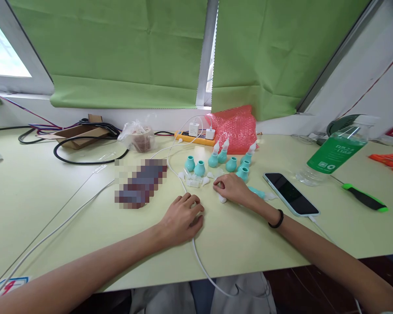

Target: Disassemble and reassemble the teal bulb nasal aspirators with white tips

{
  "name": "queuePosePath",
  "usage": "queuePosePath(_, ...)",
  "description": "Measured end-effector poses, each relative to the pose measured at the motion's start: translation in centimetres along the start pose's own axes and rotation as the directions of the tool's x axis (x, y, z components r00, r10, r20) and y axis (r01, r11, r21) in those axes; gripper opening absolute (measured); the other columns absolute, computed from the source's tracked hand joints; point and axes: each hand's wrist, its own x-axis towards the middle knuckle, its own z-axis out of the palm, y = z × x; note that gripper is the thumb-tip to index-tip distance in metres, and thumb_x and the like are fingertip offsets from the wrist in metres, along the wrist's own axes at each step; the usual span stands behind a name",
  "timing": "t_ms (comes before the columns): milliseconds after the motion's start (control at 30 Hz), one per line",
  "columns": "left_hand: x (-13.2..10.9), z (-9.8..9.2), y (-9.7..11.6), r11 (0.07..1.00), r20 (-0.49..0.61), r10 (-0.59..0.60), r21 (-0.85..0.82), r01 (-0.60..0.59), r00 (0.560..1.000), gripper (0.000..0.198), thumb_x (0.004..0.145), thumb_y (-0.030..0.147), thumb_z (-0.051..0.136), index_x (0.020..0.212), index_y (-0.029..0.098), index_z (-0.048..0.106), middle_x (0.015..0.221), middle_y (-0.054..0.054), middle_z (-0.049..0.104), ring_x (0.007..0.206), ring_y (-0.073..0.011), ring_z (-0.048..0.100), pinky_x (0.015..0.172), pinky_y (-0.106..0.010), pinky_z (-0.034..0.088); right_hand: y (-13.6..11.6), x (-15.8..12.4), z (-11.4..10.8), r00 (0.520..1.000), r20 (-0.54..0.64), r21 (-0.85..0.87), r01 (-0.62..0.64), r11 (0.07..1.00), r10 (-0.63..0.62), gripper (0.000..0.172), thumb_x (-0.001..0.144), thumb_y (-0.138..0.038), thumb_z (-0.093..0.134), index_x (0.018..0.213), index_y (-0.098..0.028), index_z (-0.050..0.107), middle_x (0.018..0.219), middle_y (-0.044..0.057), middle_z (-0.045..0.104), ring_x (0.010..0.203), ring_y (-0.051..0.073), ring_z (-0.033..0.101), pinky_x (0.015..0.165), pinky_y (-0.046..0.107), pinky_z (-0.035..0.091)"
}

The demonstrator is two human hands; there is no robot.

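Observation:
My left hand (182,219) rests on the table with fingers loosely curled and apart, lying over a white cable (196,253). Nothing shows in it. My right hand (232,188), a black band on its wrist, has its fingertips pinched down among small clear and white parts (193,181). What they hold, if anything, is hidden. A small white piece (222,199) lies just below these fingers. Beyond stand several open teal rubber bulbs (199,168); others, such as one teal bulb (222,156), carry translucent tips. Another teal bulb (257,192) lies on its side beside my right wrist.
A phone (291,194) on a cable, a screwdriver (365,197) and a tilted green-labelled bottle (334,152) are at right. Pink bubble wrap (236,131) and a power strip (199,138) stand behind. A blurred-out object (142,183), black cables (91,162) and a cardboard box (81,134) are left.

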Motion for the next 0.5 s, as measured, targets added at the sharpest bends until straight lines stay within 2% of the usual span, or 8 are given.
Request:
queuePosePath(167,0.0,-0.1,0.1,1.000,0.016,-0.005,0.011,0.005,1.000,0.018,0.078,0.022,0.041,0.086,0.016,0.056,0.094,-0.008,0.054,0.086,-0.0205,0.048,0.072,-0.034,0.042,0.0,-0.1,-0.1,0.996,-0.084,-0.008,-0.004,1.000,0.004,0.024,0.077,-0.025,0.043,0.079,-0.018,0.066,0.065,0.004,0.063,0.061,0.016,0.055,0.053,0.025,0.035)
queuePosePath(233,0.0,-0.1,0.1,1.000,0.015,-0.004,0.007,0.004,1.000,0.018,0.077,0.021,0.041,0.087,0.016,0.056,0.094,-0.008,0.054,0.086,-0.0205,0.048,0.072,-0.034,0.042,0.2,0.1,-0.2,0.979,-0.202,0.016,0.030,0.999,-0.026,0.024,0.079,-0.026,0.042,0.084,-0.018,0.064,0.074,0.005,0.062,0.068,0.016,0.056,0.059,0.026,0.038)
queuePosePath(333,0.0,-0.1,0.1,1.000,0.002,0.000,0.000,0.000,1.000,0.017,0.077,0.021,0.042,0.087,0.017,0.055,0.093,-0.008,0.054,0.085,-0.0203,0.048,0.072,-0.034,0.042,0.8,0.5,0.0,0.926,-0.360,0.039,0.140,0.989,-0.117,0.019,0.077,-0.025,0.047,0.081,-0.017,0.064,0.095,0.009,0.057,0.088,0.020,0.053,0.075,0.030,0.040)
queuePosePath(400,0.0,-0.1,0.0,1.000,-0.001,0.002,0.001,-0.002,1.000,0.017,0.077,0.021,0.042,0.086,0.017,0.055,0.093,-0.008,0.054,0.085,-0.0202,0.048,0.071,-0.034,0.042,1.2,0.9,0.4,0.930,-0.335,0.061,0.183,0.981,-0.153,0.016,0.075,-0.022,0.049,0.078,-0.017,0.064,0.103,0.010,0.053,0.095,0.021,0.050,0.082,0.033,0.039)
queuePosePath(500,0.0,0.0,0.0,1.000,0.008,0.003,0.013,-0.003,1.000,0.017,0.077,0.022,0.041,0.086,0.017,0.056,0.093,-0.009,0.054,0.085,-0.0202,0.048,0.071,-0.034,0.042,1.8,1.2,1.0,0.958,-0.248,0.125,0.182,0.975,-0.147,0.017,0.075,-0.019,0.048,0.079,-0.016,0.064,0.101,0.010,0.055,0.092,0.020,0.053,0.080,0.034,0.042)
